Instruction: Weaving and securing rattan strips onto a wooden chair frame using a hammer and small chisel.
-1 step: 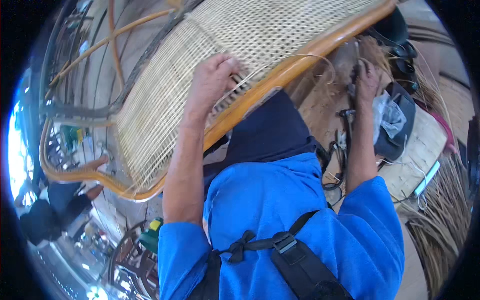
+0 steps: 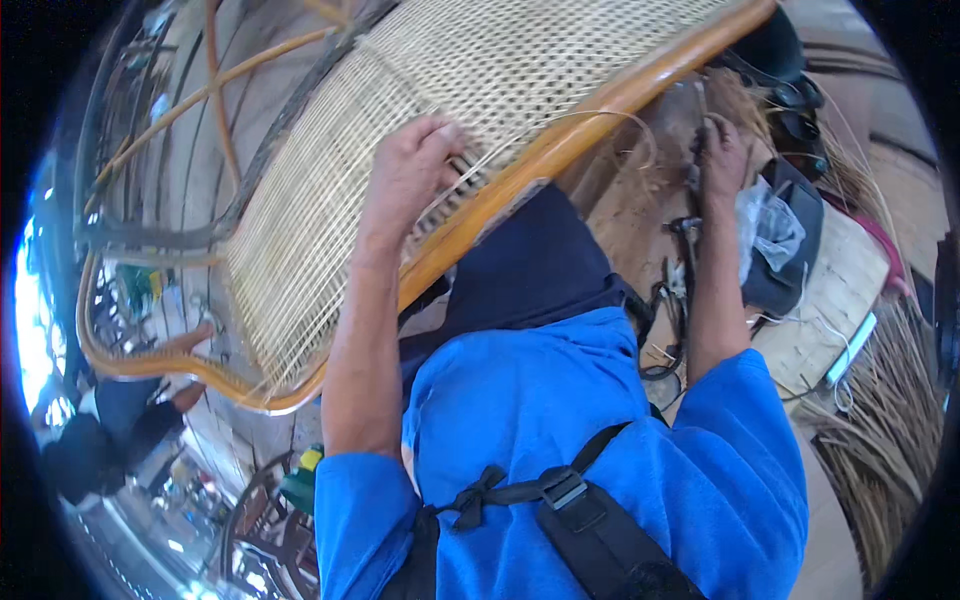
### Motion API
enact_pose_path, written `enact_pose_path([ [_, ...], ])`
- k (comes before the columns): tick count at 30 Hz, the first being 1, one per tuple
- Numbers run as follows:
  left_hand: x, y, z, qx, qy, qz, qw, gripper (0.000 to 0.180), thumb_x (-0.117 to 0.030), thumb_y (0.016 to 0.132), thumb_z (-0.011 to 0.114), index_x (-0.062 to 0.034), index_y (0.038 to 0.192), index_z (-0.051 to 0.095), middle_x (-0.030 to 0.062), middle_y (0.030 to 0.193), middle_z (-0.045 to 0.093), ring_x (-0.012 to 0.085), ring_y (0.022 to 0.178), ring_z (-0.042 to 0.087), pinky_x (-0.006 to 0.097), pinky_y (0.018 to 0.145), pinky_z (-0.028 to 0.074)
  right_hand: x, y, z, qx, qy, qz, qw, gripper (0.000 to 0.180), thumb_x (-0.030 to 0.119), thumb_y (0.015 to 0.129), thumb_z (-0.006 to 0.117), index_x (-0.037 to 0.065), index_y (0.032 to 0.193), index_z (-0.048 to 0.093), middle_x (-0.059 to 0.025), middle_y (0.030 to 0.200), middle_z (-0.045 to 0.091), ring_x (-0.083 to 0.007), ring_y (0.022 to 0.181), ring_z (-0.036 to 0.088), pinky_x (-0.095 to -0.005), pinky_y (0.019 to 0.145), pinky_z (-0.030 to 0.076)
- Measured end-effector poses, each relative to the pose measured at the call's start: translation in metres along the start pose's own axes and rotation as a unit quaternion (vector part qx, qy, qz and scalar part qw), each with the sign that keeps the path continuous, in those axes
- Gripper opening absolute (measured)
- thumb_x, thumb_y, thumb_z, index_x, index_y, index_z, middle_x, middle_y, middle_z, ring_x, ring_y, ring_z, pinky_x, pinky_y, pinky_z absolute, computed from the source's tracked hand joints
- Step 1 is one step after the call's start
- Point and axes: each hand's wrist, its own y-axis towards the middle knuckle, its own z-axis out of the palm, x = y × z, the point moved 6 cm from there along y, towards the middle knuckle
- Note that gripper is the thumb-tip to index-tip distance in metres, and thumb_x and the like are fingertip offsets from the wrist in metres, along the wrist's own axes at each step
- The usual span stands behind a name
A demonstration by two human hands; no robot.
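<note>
Barely anything is moving between the two frames: the woven panel (image 2: 320, 215) and both hands are sitting slightly further left in the view, apparently through a head movement rather than through handling. Directions are being read from the centre of the view, twelve at the top.

At present the panel is spreading from about eight o'clock to one o'clock, a glossy brown wooden rail (image 2: 655, 85) edging its near side. At eleven o'clock the left hand (image 2: 412, 165) is lying over the weave beside the rail, its fingers curling toward the strands; their tips are partly hidden, so whether they are pinching one cannot be told. A loose pale strand (image 2: 651, 139) is looping past the rail between one and two o'clock. At two o'clock the right hand (image 2: 722, 160) is curling beside a slim dark object (image 2: 696, 148); its grip cannot be confirmed. Toward three o'clock a plastic bag (image 2: 778, 235) is lying near that wrist, and toward four a bundle of dry stalks (image 2: 885, 440).

In judgement, the frame is looking stiff, awkward to shift and slippery where polished, the rail offering the soundest hold. Strands are appearing light and springy, likely cracking if sharply bent; a flat pinch is suiting them best.
</note>
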Motion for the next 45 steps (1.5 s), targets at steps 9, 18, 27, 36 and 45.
enact_pose_path([
  [9, -0.017, -0.008, -0.005, -0.042, -0.043, -0.009, 0.998, 0.020, -0.016, 0.090, 0.059, 0.0007, 0.101, 0.063, 0.0009, 0.079, 0.062, 0.0025, 0.054, 0.046, 0.015, 0.050, 0.038, 0.022, 0.064, 0.043, -0.011, -0.296, -0.199, 0.934, 0.021, 0.021, 0.086, 0.054, 0.010, 0.099, 0.065, -0.0155, 0.095, 0.064, -0.0338, 0.093, 0.061, -0.0422, 0.077, 0.049],
  [18, -0.017, -0.008, -0.008, -0.044, -0.051, -0.027, 0.997, 0.022, -0.016, 0.088, 0.062, 0.0005, 0.102, 0.064, 0.0004, 0.078, 0.063, 0.0015, 0.052, 0.046, 0.014, 0.045, 0.035, 0.016, 0.087, 0.082, 0.094, -0.430, -0.078, 0.894, 0.024, 0.022, 0.088, 0.048, 0.016, 0.104, 0.065, -0.0144, 0.106, 0.064, -0.0332, 0.099, 0.062, -0.0438, 0.080, 0.051],
  [27, -0.022, 0.002, 0.001, -0.017, -0.002, -0.044, 0.999, 0.030, -0.026, 0.086, 0.064, -0.0005, 0.102, 0.066, -0.0034, 0.072, 0.058, 0.0025, 0.052, 0.046, 0.018, 0.046, 0.034, -0.037, 0.089, 0.017, 0.041, -0.148, -0.190, 0.970, 0.026, 0.025, 0.088, 0.060, 0.004, 0.102, 0.067, -0.0136, 0.095, 0.066, -0.0232, 0.089, 0.062, -0.0309, 0.081, 0.046],
  [36, -0.018, -0.001, -0.008, 0.031, -0.039, -0.017, 0.999, 0.023, -0.023, 0.087, 0.060, -0.0029, 0.097, 0.067, -0.0049, 0.068, 0.055, 0.0013, 0.054, 0.045, 0.017, 0.044, 0.033, 0.144, -0.013, -0.045, 0.052, 0.221, -0.026, 0.974, 0.019, 0.009, 0.091, 0.058, -0.002, 0.106, 0.060, -0.0043, 0.080, 0.059, -0.0092, 0.067, 0.051, -0.0192, 0.061, 0.041],
  [45, -0.015, -0.001, -0.009, 0.024, -0.066, -0.021, 0.997, 0.020, -0.023, 0.085, 0.062, -0.0058, 0.093, 0.068, -0.0050, 0.053, 0.049, 0.0016, 0.043, 0.039, 0.018, 0.041, 0.029, 0.236, -0.072, 0.111, 0.270, 0.008, -0.309, 0.912, 0.011, 0.006, 0.086, 0.063, 0.003, 0.096, 0.065, -0.0060, 0.085, 0.062, -0.0130, 0.077, 0.059, -0.0254, 0.070, 0.047],
])
